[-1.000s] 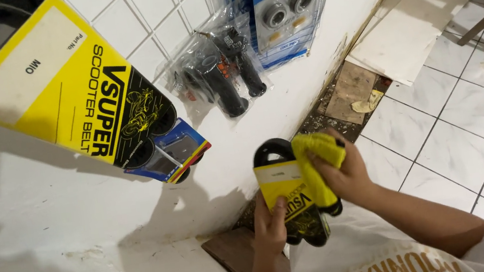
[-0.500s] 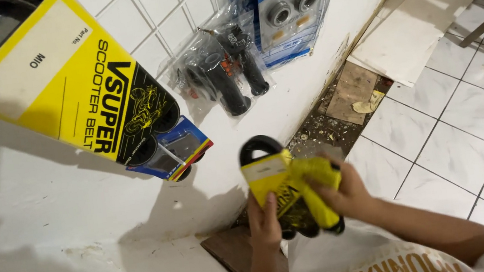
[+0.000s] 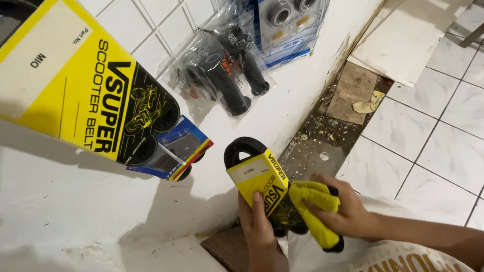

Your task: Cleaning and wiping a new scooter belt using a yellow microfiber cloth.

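Note:
My left hand (image 3: 256,221) grips a black rubber belt in a yellow and black cardboard sleeve (image 3: 259,179), held upright near the white wall. My right hand (image 3: 346,215) clutches a folded yellow cloth (image 3: 315,204) and presses it against the lower right side of the sleeve. The belt's black loop sticks out above the sleeve; its lower end is hidden behind the cloth and my fingers.
On the wall hang a larger yellow belt package (image 3: 68,91), a bag of black handlebar grips (image 3: 227,75) and a blue card with bearings (image 3: 290,9). Loose tiles (image 3: 415,23) lean at the wall's foot, with rubble (image 3: 331,120) beside them. White floor tiles (image 3: 473,122) spread to the right.
My right hand has slid the yellow cloth from the top of the belt sleeve down to its lower right side. The left hand keeps its hold.

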